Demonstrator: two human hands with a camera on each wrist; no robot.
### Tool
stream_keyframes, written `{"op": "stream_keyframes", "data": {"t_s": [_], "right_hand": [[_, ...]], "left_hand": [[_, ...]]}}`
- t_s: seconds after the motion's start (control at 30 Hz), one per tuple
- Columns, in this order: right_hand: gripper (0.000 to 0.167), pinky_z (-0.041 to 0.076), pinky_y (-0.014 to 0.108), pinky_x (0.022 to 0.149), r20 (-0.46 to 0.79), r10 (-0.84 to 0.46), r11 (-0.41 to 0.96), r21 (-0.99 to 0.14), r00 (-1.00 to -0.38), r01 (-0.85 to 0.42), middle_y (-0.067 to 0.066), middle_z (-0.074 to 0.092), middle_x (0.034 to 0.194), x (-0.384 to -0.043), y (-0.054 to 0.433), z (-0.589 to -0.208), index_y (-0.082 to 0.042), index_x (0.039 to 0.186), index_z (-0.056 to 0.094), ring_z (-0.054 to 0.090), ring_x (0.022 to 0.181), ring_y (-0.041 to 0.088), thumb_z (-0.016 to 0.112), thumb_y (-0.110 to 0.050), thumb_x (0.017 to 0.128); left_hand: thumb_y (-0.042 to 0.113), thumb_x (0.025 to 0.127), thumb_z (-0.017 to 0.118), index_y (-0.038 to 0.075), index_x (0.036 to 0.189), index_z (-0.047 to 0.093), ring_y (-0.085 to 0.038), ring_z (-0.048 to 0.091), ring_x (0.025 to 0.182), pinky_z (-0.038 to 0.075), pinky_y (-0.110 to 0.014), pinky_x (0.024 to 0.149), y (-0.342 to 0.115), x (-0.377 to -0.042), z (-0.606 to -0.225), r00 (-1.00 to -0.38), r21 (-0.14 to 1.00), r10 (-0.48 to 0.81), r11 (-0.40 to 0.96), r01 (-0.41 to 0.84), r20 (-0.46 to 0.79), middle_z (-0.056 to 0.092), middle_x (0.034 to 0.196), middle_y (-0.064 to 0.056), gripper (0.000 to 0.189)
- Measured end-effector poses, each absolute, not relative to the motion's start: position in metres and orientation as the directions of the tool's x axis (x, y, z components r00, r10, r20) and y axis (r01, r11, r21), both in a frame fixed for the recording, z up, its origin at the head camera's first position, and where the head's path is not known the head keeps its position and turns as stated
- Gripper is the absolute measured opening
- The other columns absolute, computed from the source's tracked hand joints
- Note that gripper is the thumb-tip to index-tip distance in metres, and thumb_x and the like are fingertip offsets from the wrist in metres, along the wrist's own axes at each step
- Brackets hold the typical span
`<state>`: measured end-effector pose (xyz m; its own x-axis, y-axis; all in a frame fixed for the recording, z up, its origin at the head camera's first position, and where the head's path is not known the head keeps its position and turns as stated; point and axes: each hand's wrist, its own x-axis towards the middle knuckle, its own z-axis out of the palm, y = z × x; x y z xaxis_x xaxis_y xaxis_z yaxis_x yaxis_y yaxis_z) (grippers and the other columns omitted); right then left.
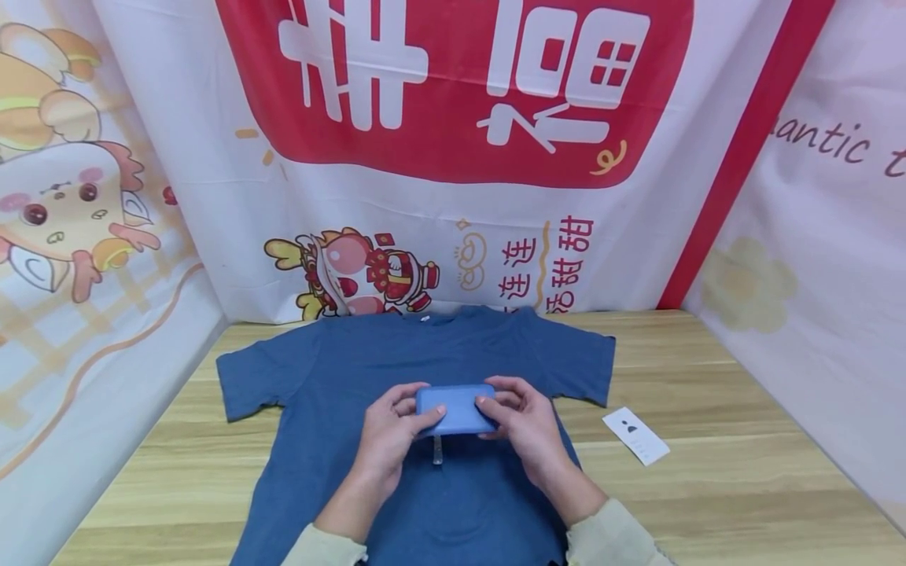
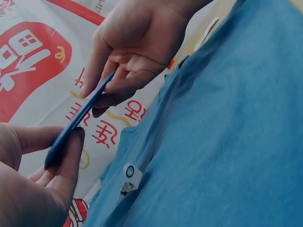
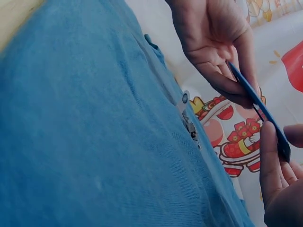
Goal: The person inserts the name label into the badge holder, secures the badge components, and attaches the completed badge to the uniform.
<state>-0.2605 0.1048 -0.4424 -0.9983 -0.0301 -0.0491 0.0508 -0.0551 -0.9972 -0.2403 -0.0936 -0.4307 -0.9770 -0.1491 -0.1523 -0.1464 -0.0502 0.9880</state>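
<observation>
Both hands hold a flat blue card holder [image 1: 458,407] level above a dark blue T-shirt [image 1: 333,377] spread on the table. My left hand [image 1: 391,431] pinches its left end, thumb on top and fingers beneath. At the right end my right hand [image 1: 527,424] pinches it the same way. Seen edge-on in the left wrist view, the holder [image 2: 78,120] is thin, with a narrow gap between its layers. A small metal clip [image 1: 437,450] with a snap-button tab [image 2: 132,176] shows below the holder, against the shirt.
A white printed card [image 1: 635,436] lies on the wooden table [image 1: 722,472] to the right of the shirt. Printed cloth hangings [image 1: 453,244] stand behind the table and along both sides. The shirt's collar end reaches the back hanging.
</observation>
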Motion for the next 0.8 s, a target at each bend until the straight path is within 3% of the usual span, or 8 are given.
{"op": "stream_keyframes", "data": {"t_s": [0.17,0.27,0.5,0.8], "right_hand": [[0.044,0.065,0.032,0.068,-0.041,-0.049,-0.040,-0.998,-0.998,0.043,0.009,0.075,0.100,-0.2601,0.1046,-0.4433,-0.004,0.137,0.067,0.071,0.074,0.017,0.081,-0.014,0.097],[0.041,0.063,0.030,0.068,-0.045,-0.037,-0.013,-0.999,-0.998,0.045,0.011,0.077,0.103,-0.2611,0.1052,-0.4436,-0.004,0.137,0.069,0.071,0.076,0.016,0.079,-0.013,0.099],[0.039,0.057,0.024,0.070,-0.046,0.008,0.024,-0.999,-0.999,0.046,0.009,0.077,0.105,-0.2617,0.1043,-0.4430,-0.006,0.138,0.070,0.069,0.082,0.014,0.077,-0.011,0.100],[0.050,0.066,0.030,0.068,-0.033,-0.084,-0.055,-0.998,-0.996,0.037,0.008,0.072,0.098,-0.2595,0.1042,-0.4426,-0.004,0.141,0.064,0.073,0.076,0.016,0.083,-0.014,0.096]], "left_hand": [[0.013,0.109,0.064,0.002,0.147,0.056,-0.029,0.076,0.111,0.068,-0.046,0.086,-0.0950,-0.2385,-0.4307,-0.985,0.973,-0.042,-0.167,-0.158,-0.168,0.063,0.146,-0.030,0.040],[0.019,0.113,0.057,-0.001,0.148,0.054,-0.029,0.075,0.114,0.067,-0.046,0.088,-0.0955,-0.2381,-0.4300,-0.983,0.967,-0.008,-0.184,-0.177,-0.182,0.059,0.150,-0.031,0.041],[0.025,0.111,0.063,-0.003,0.144,0.060,-0.026,0.076,0.114,0.067,-0.043,0.090,-0.0953,-0.2378,-0.4304,-0.980,0.967,-0.016,-0.168,-0.190,-0.196,0.064,0.146,-0.028,0.044],[0.025,0.106,0.071,-0.002,0.137,0.067,-0.020,0.079,0.102,0.068,-0.040,0.084,-0.0948,-0.2377,-0.4307,-0.971,0.965,-0.122,-0.191,-0.181,-0.207,0.072,0.135,-0.023,0.042]]}}
